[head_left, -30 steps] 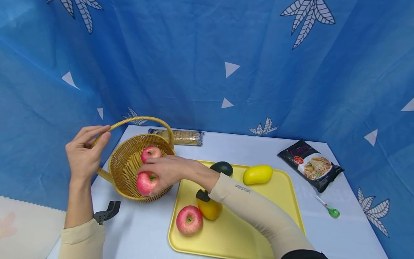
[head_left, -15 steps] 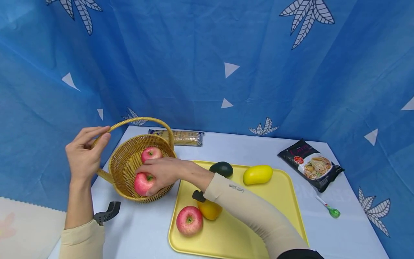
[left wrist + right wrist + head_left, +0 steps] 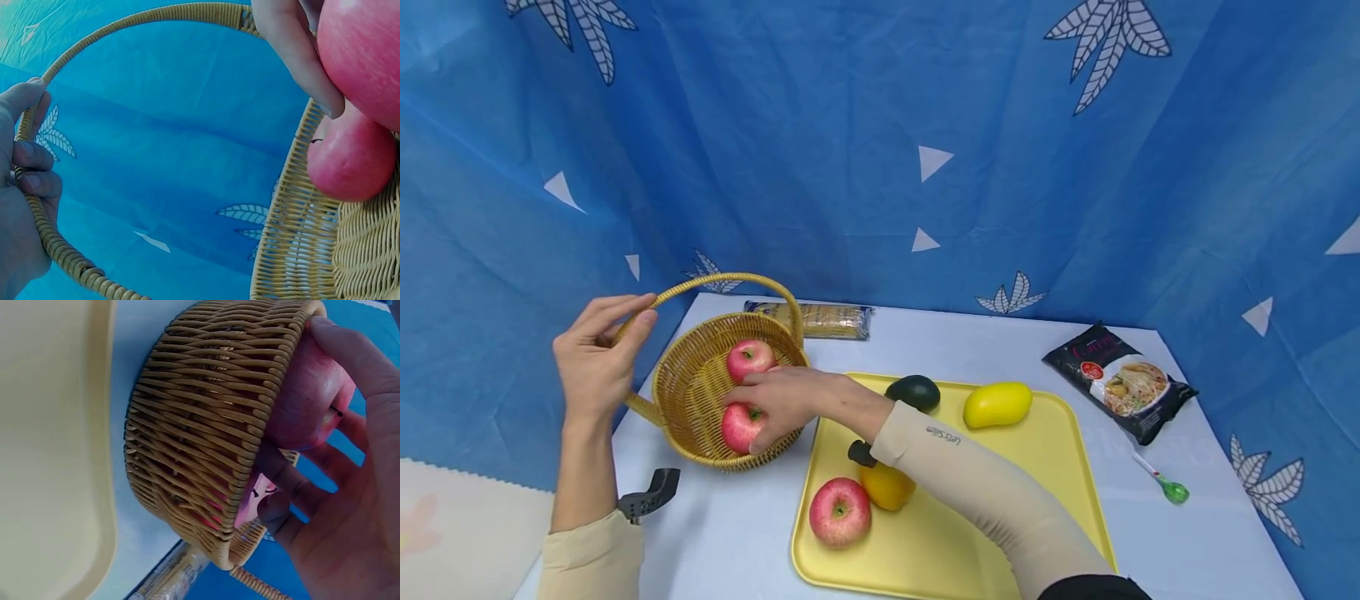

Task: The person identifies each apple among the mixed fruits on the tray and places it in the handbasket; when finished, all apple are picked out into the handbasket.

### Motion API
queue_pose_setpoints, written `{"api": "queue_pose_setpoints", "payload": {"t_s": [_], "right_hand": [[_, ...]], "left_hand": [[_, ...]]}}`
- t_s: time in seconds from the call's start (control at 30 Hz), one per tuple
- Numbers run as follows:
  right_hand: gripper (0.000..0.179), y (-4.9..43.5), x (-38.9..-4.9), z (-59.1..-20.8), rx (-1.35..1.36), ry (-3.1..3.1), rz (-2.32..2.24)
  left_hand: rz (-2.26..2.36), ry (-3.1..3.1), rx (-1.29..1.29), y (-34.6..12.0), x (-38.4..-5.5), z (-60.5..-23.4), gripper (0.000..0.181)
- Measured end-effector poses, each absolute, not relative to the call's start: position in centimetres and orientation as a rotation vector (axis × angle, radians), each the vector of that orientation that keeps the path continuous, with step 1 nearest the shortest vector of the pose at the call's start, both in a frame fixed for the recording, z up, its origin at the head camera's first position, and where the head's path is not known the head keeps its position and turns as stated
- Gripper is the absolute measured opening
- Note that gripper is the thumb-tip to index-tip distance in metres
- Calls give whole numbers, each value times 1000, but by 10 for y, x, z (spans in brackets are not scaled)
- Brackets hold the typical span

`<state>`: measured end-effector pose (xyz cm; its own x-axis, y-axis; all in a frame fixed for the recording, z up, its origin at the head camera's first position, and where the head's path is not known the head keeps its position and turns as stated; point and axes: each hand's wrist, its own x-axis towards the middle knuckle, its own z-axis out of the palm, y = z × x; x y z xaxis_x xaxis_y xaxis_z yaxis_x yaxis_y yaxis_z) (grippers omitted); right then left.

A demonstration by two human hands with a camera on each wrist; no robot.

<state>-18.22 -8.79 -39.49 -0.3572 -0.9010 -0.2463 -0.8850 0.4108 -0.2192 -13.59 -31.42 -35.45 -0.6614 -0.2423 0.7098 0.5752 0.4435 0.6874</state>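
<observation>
In the head view my left hand [image 3: 597,358] grips the arched handle [image 3: 730,277] of a round wicker basket [image 3: 679,398] at its left side. My right hand [image 3: 793,400] reaches over the basket's right rim and holds a red apple [image 3: 739,429] low in the front part. A second red apple [image 3: 749,358] lies behind it. In the right wrist view thumb and fingers wrap the held apple [image 3: 306,394] close against the woven rim. From the left wrist, the held apple [image 3: 365,56] overlaps the other apple [image 3: 350,159].
A yellow tray [image 3: 955,517] beside the basket bears an apple [image 3: 840,512], an orange-yellow fruit [image 3: 887,487], a dark green avocado [image 3: 914,392] and a yellow mango [image 3: 997,405]. Behind lies a pasta packet [image 3: 835,320]; at right are a black noodle packet [image 3: 1120,382] and a green spoon [image 3: 1172,490].
The right hand and its apple shift slightly left, then slightly back right within the basket. The left hand stays on the handle.
</observation>
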Motion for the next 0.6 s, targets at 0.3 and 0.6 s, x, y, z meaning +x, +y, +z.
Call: {"api": "queue_pose_setpoints", "payload": {"t_s": [0.3,0.6], "right_hand": [[76,-91,-182,-396,-1507,2375,-12],[72,-89,-185,-403,-1447,2338,-118]], "left_hand": [[-1292,-1893,-290,-314,-135,-352,19],[-1318,-1895,-275,-310,-132,-351,19]]}}
